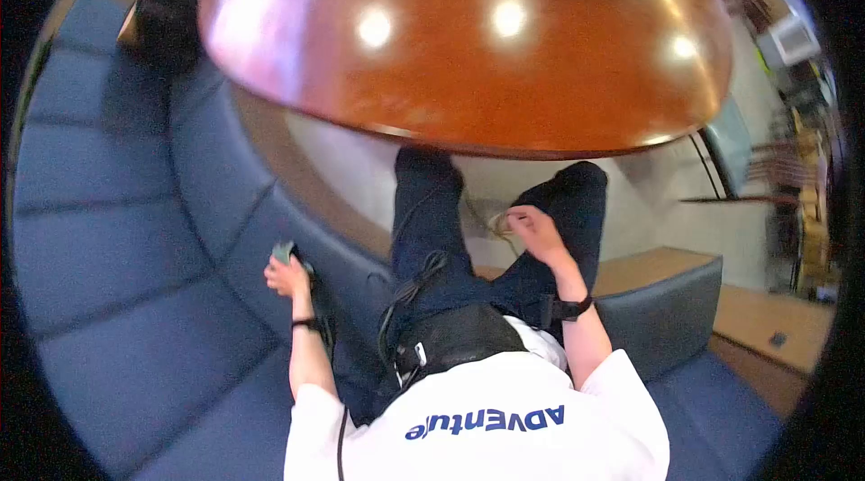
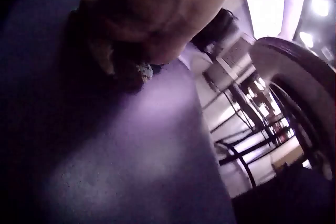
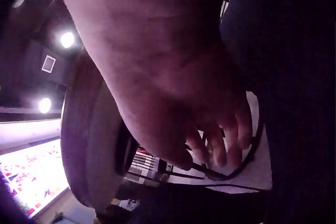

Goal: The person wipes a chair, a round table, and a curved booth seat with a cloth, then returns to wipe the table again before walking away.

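Out to the left, my left hand [image 1: 286, 276] grips a small grey-green thing [image 1: 284, 252] over the blue bench seat. Its kind cannot be told; in the left wrist view the hand is dark and hides most of it, with only a small patterned bit [image 2: 144, 71] showing. Above the right thigh hovers my right hand [image 1: 538, 233], its fingers loosely bent. Beside those fingertips is a thin beige cord loop [image 1: 498, 226]. From the right wrist view, a cord [image 3: 244, 169] curves just past the spread fingertips [image 3: 219, 158].
A glossy brown table [image 1: 450, 76] stands in front of the knees. Blue padded seating [image 1: 108, 247] curves round the left side. A bundled dark cable [image 1: 419, 274] lies on the lap beside a black waist bag [image 1: 459, 341]. To the right is a chair [image 1: 728, 152].
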